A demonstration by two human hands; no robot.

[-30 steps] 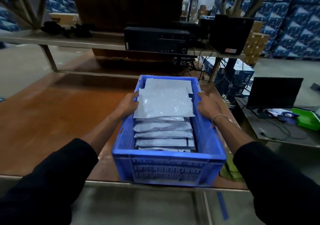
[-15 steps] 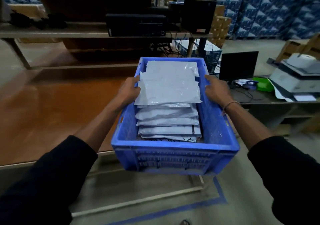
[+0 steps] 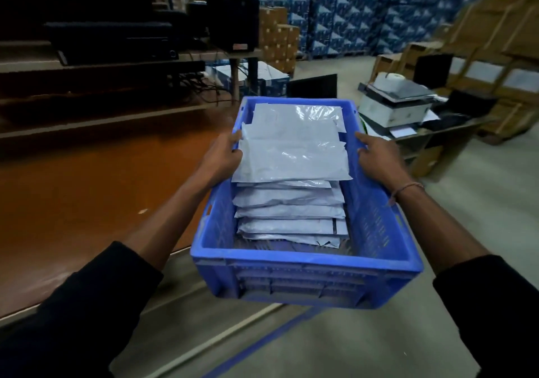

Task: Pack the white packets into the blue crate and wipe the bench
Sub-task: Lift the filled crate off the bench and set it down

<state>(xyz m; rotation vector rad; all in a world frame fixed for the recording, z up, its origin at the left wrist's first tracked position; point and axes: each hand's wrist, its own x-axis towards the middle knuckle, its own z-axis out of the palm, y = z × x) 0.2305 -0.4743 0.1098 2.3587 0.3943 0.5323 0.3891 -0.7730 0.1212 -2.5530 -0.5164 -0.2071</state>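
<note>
No writing is legible on the white packets (image 3: 291,159). The blue crate (image 3: 303,272) runs lengthwise away from the person. The left hand (image 3: 223,156) and the right hand (image 3: 376,156) curl their fingers over its side rims.

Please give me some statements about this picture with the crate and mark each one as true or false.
1. The blue crate rests on the brown bench. False: it is held in the air, over the floor beside the bench.
2. White packets lie stacked inside the crate. True.
3. The left hand grips the crate's left rim. True.
4. The right hand holds a cloth. False: it grips the crate's right rim.
5. A printer stands on the desk at right. True.
</note>
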